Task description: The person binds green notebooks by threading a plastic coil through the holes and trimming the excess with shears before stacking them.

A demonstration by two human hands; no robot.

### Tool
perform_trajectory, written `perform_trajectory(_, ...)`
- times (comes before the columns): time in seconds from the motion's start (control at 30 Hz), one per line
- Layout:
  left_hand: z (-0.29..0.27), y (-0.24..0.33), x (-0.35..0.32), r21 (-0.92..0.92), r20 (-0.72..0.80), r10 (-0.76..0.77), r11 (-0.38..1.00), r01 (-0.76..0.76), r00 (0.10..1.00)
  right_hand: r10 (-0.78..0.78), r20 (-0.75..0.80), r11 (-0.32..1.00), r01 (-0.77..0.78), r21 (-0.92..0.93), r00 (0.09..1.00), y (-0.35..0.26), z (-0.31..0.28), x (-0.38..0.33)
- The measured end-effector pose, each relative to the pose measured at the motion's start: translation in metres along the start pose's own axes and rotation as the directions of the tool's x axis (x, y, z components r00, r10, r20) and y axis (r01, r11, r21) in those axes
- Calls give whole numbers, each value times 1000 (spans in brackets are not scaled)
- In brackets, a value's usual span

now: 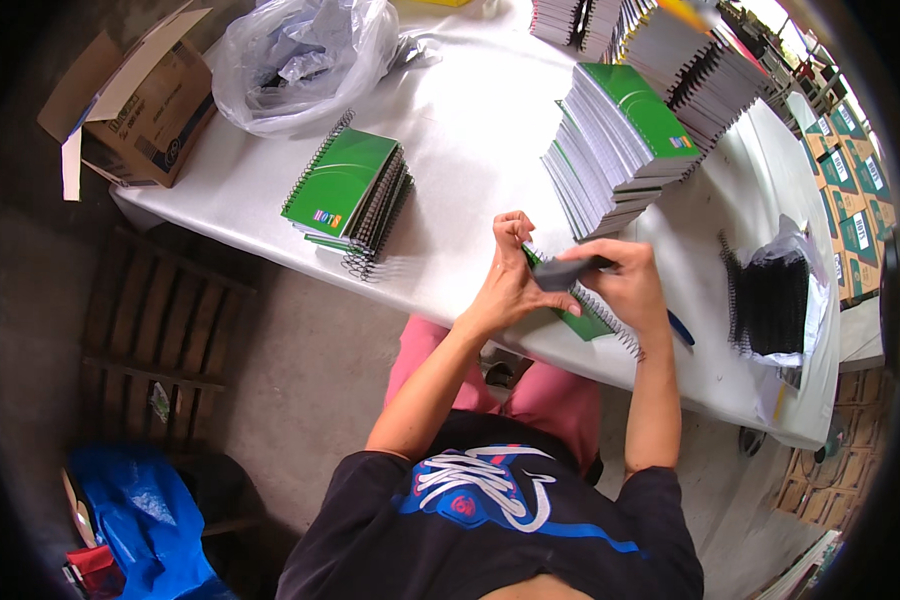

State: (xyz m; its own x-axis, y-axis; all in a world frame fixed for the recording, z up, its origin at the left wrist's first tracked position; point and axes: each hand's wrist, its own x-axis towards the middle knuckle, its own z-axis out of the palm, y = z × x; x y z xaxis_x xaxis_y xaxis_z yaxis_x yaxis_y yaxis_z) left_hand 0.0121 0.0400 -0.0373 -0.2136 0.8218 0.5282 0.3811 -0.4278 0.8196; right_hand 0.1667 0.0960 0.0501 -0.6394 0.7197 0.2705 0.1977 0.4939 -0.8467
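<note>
At the table's near edge lies a green spiral notebook [588, 318], partly hidden under my hands, with a wire coil running along its edge. My left hand [511, 282] grips the notebook's far left side, thumb stretched across the coil. In my right hand [625, 285] is a dark hand tool [562, 274], held over the coil and smeared by motion, so its exact kind does not show. Left of my hands sits a small stack of coil-bound green notebooks [345, 188]. Beyond my right hand rises a tall stack of green-covered books [625, 140], whose pages face me.
A slim blue object [681, 328] lies beside my right wrist. Black binding coils [770, 305] rest in white plastic at the right. Far back are more spiral-bound stacks [670, 60], a clear plastic bag [300, 70] and an open cardboard box [150, 115] at the left corner.
</note>
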Motion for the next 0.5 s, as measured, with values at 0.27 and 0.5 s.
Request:
perform_trajectory(0.27,-3,2,-2,-77,46,-59,995,62,997,46,-348,875,-206,-439,936,21,-29,-31)
perform_trajectory(0.5,-14,19,-3,-532,221,-345,742,409,912,53,-544,540,-482,-690,838,56,-98,-99)
